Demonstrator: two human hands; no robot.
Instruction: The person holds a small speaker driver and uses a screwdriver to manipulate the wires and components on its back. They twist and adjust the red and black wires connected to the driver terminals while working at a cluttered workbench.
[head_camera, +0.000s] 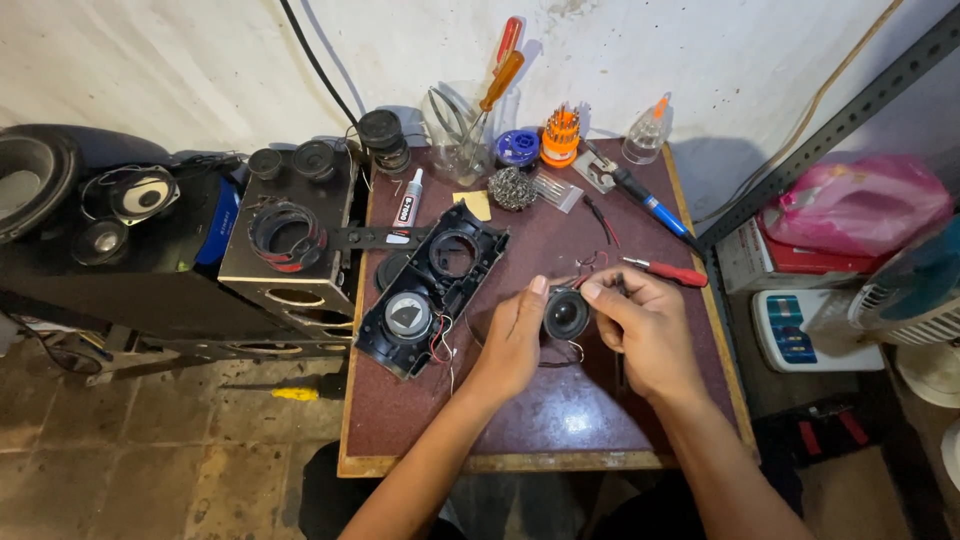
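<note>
Hands pinch our small round speaker (566, 316) above the desk (560, 420): left hand (513, 345) and right hand (645, 330) clamp its rim. We judge it light, its cone fragile; thin wires trail.

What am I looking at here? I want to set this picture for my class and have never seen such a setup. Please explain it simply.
It is one view from a camera worn on a person's head, looking down at a small brown table. The left hand and right hand together hold a small round black speaker with thin wires. Beside it lies an opened black speaker case, one round speaker still inside. Further back are a soldering iron, a red-handled screwdriver, a glue tube, steel wool and a jar of tools. Larger speaker boxes stand to the left.
</note>
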